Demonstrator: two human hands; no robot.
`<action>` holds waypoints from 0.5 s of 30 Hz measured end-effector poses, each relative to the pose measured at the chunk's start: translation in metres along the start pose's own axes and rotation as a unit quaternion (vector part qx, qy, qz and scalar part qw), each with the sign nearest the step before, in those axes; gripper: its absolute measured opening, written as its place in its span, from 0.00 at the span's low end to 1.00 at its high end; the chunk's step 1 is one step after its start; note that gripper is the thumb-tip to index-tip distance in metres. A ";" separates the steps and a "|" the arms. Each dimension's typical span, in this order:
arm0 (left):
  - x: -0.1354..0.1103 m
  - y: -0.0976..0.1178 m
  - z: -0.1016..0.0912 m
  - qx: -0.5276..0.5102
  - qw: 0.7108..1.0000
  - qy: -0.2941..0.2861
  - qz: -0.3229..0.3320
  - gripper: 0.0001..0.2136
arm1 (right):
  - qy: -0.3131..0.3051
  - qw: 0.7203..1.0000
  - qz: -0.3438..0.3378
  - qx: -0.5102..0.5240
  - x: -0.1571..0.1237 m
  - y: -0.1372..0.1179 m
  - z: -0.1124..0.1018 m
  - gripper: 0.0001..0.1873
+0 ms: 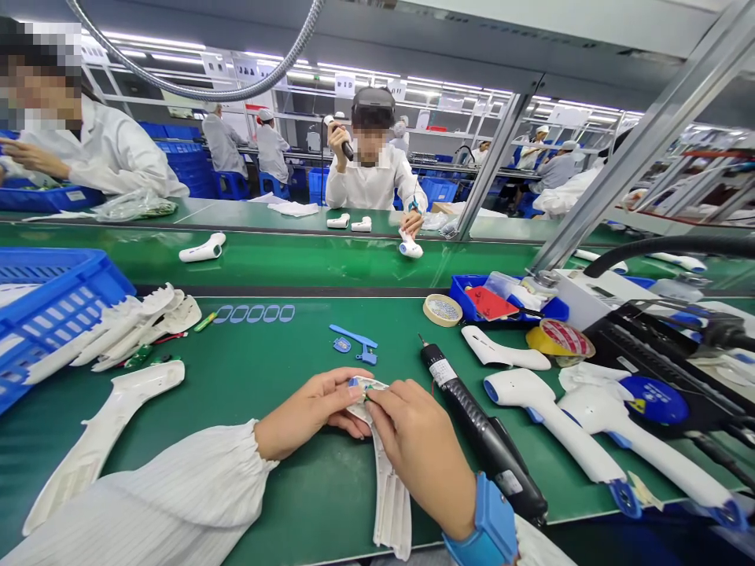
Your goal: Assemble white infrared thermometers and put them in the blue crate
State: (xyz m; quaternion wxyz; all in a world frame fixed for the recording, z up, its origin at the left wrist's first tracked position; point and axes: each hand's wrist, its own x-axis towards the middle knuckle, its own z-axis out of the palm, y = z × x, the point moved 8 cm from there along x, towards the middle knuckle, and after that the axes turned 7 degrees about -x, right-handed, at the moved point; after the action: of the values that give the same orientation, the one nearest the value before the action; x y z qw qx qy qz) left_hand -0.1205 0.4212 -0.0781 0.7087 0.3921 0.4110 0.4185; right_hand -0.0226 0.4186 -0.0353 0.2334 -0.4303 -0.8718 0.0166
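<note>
A white plastic housing half (392,503), shaped like a handheld infrared thermometer, lies open side up with its handle toward me. My left hand (315,409) is closed around its head end. The fingertips of my right hand (413,428) press together at a small green part (366,391) inside that head; my fingers hide most of it. Beyond my hands lie a long blue plastic strip (354,336), a small blue oval piece (341,344) and a blue bracket (366,356). A black electric screwdriver (480,432) rests beside my right hand.
At left are a blue basket (59,291), stacked white shells (135,322) and a loose half (106,440). Assembled thermometers (548,417), tape (560,339) and a blue tray (546,309) occupy the right. Across the green conveyor (307,259), a co-worker (371,185) handles a white housing.
</note>
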 end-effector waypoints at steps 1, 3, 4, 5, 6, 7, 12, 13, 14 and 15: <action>0.000 0.000 0.000 -0.003 1.000 -0.003 0.003 0.19 | 0.009 1.000 0.000 0.007 -0.001 0.000 -0.001 0.08; -0.001 0.001 0.001 -0.010 1.000 -0.009 0.010 0.19 | 0.035 0.999 -0.002 0.021 -0.002 0.000 -0.005 0.07; -0.002 0.001 0.002 -0.013 1.000 -0.014 0.013 0.18 | 0.048 0.998 -0.004 0.026 -0.003 0.000 -0.007 0.07; -0.002 0.002 0.003 -0.015 1.000 -0.020 0.017 0.18 | 0.061 0.998 -0.005 0.030 -0.004 0.000 -0.009 0.07; -0.003 0.002 0.004 -0.014 0.999 -0.027 0.020 0.19 | 0.071 0.997 -0.006 0.033 -0.005 -0.001 -0.011 0.08; -0.003 0.003 0.005 -0.012 0.999 -0.035 0.022 0.19 | 0.081 0.996 -0.008 0.034 -0.006 -0.001 -0.013 0.08; -0.007 0.008 0.010 -0.001 0.998 -0.060 0.032 0.18 | 0.124 0.992 -0.022 0.032 -0.010 -0.007 -0.021 0.09; -0.007 0.008 0.011 -0.002 0.997 -0.062 0.034 0.18 | 0.129 0.991 -0.024 0.028 -0.011 -0.008 -0.022 0.09; -0.008 0.009 0.011 -0.001 0.997 -0.065 0.035 0.17 | 0.132 0.991 -0.023 0.024 -0.012 -0.009 -0.022 0.08; -0.008 0.009 0.011 0.000 0.997 -0.066 0.035 0.17 | 0.134 0.991 -0.022 0.021 -0.013 -0.009 -0.023 0.08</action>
State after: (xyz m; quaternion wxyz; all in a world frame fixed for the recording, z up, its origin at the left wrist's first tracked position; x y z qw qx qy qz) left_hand -0.1151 0.4141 -0.0643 0.7193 0.4330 0.3491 0.4162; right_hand -0.0129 0.3995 -0.0183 0.3573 -0.4042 -0.8415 -0.0280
